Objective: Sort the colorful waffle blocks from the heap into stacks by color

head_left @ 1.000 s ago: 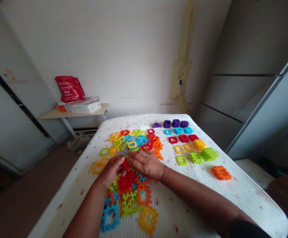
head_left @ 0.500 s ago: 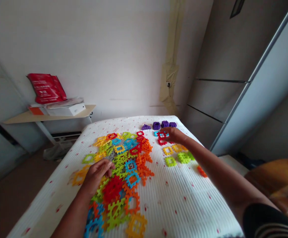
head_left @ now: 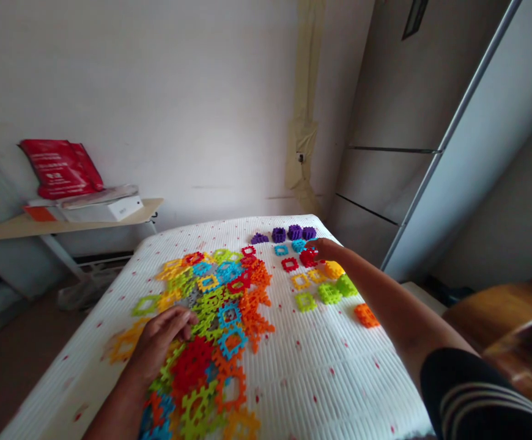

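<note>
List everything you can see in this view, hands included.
heap of interlocking plastic blocks: many, mixed colours, left of the mattress
mattress cover: one, white, red-flecked, under the blocks
purple blocks: four, far row
cyan blocks: two showing, next row
red blocks: two showing, next row
yellow blocks: three, next row
green blocks: three, nearest row
orange block: one, right of the rows
shelf: one, pale, far left
red bag: one, on the shelf
white box: one, on the shelf
left hand: on the heap
right hand: on a red block
</note>
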Demonstrator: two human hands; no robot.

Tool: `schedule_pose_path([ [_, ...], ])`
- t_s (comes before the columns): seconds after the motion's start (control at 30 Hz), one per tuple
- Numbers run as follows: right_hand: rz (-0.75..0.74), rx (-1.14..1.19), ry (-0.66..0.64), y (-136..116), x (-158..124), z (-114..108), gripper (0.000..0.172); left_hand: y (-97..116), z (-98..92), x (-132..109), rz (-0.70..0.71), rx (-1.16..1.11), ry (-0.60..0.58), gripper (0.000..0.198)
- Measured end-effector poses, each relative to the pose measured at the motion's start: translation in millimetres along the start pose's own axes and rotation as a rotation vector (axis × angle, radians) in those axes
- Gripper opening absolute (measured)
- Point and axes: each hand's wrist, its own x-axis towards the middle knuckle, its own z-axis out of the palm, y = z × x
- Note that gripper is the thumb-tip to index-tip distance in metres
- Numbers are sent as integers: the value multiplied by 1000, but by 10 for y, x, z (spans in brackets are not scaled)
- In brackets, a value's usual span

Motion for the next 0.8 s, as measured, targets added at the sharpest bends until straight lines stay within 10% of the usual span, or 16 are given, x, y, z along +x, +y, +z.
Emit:
schedule_pose_path([
  [0.8,-85,-142,7,-302,-52,-58,43,75,35,-29,25,-31,-10,30],
])
